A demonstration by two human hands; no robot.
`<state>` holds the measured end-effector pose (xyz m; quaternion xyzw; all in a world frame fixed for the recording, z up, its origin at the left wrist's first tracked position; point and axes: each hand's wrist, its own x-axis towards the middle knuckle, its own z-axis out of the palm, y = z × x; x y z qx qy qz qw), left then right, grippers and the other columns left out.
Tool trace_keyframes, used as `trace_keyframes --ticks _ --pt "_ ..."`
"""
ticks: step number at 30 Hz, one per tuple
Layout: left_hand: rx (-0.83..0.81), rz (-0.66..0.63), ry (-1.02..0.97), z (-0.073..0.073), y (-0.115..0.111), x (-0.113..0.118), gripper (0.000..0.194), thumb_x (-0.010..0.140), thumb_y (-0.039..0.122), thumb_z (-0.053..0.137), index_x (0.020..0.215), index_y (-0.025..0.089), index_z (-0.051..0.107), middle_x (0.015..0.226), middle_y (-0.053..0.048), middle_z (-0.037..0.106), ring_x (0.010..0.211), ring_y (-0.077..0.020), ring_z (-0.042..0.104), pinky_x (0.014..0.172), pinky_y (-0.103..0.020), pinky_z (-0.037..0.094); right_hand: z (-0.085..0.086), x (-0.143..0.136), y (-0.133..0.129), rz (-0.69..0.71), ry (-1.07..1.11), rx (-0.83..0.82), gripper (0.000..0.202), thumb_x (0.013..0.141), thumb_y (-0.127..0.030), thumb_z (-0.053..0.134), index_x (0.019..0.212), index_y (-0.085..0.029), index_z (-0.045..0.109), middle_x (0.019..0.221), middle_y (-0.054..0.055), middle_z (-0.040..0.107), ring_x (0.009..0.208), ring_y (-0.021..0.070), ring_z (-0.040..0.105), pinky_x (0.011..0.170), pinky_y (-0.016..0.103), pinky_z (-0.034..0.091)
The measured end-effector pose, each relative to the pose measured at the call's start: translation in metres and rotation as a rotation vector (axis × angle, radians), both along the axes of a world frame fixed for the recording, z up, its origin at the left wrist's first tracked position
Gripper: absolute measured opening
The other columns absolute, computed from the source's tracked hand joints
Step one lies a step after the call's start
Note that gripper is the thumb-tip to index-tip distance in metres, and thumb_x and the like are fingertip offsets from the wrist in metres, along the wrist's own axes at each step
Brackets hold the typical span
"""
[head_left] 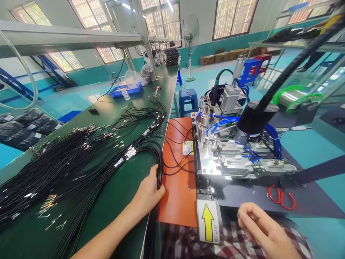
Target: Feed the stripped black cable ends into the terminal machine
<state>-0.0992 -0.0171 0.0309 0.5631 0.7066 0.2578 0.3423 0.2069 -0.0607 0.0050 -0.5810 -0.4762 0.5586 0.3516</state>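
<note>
left hand (149, 187) is wrapped firmly round a black cable bundle (151, 150) right at the bench's (129, 194) right edge, thumb one side, fingers the other. the bundle arcs over from the middle of the bench and hangs down past that edge. right hand (262, 226) is off the bench, in front of the machine (207, 167), fingers loosely curled with nothing visible in them, can't tell if the tips actually meet.

progress wise, i'd guess early-ish: only a few strands (176, 166) cross the orange plate (178, 205) to the machine's left side, and i can't see if they go in. loads more are on the bench, incl. a big loose pile (61, 158) along the left edge. no clue which are finished.

bench top is dark green, with a blue tray (113, 94) toward the far end. red-handled scissors (281, 198) lie by the machine's front edge, green spool (291, 90) beyond. the room's a bright workshop: standing fan (189, 37), blue stool (188, 94) past the machine, cardboard boxes (221, 57) along the far wall.
</note>
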Motion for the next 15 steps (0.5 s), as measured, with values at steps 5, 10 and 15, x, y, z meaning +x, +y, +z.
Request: trace_keyframes --ticks 5,10,15 --pt "-0.061 0.039 -0.278 0.036 0.029 -0.005 0.064 0.074 0.024 0.054 0.131 0.02 0.025 0.097 -0.004 0.054 0.04 -0.008 0.056 0.04 -0.026 0.045 0.02 -0.023 0.002 0.118 0.096 0.103 0.032 0.087 -0.052 0.052 0.075 -0.022 0.053 0.063 -0.004 0.047 0.054 0.0128 0.043 0.052 0.022 0.039" --pt "-0.074 0.061 -0.424 0.046 0.047 -0.002 0.06 0.074 0.021 0.063 0.126 0.017 0.033 0.091 -0.003 0.054 0.038 -0.0083 0.055 0.035 -0.024 0.044 0.022 -0.036 0.001 0.237 0.136 0.124 0.028 0.092 -0.045 0.045 0.08 -0.021 0.051 0.065 -0.003 0.047 0.057 0.0132 0.044 0.053 0.024 0.04" --pt "-0.091 0.133 -0.545 0.018 0.061 0.02 0.063 0.078 0.017 0.063 0.129 0.02 0.026 0.085 0.001 0.053 0.047 -0.0141 0.063 0.044 -0.031 0.053 0.034 -0.064 0.003 0.419 -0.099 0.238 0.01 0.092 -0.028 0.046 0.094 -0.022 0.055 0.076 0.0 0.058 0.069 0.0165 0.055 0.065 0.028 0.043"
